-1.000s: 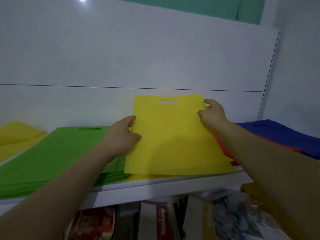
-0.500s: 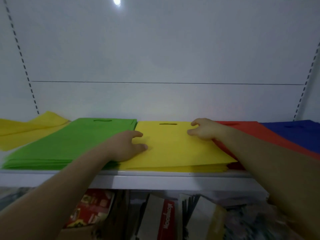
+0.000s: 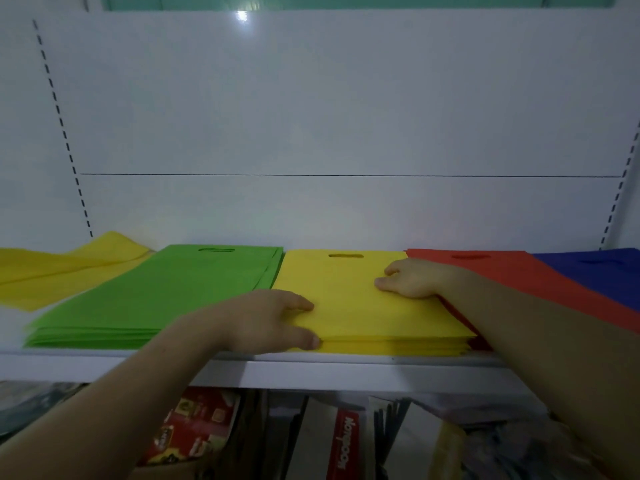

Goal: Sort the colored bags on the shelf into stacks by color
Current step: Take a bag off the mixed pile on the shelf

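Observation:
Flat bags lie in stacks side by side on a white shelf (image 3: 346, 374): a green stack (image 3: 166, 292), a yellow stack (image 3: 363, 306), a red stack (image 3: 512, 275) and a blue stack (image 3: 602, 275). My left hand (image 3: 263, 320) rests at the yellow stack's front left corner, fingers on the top bag and thumb against the front edge. My right hand (image 3: 412, 278) lies on the yellow stack's right side, fingers flat on the top bag, next to the red stack. A few loose yellow bags (image 3: 69, 265) lie rumpled at the far left.
The white back panel (image 3: 329, 133) of the shelving rises right behind the stacks. Under the shelf stand red packages (image 3: 194, 431), a box with a red label (image 3: 346, 445) and other goods in plastic wrap.
The yellow bag that both hands held tilted up now lies flat on the yellow stack. Both hands have come down onto it, and the camera has turned left.

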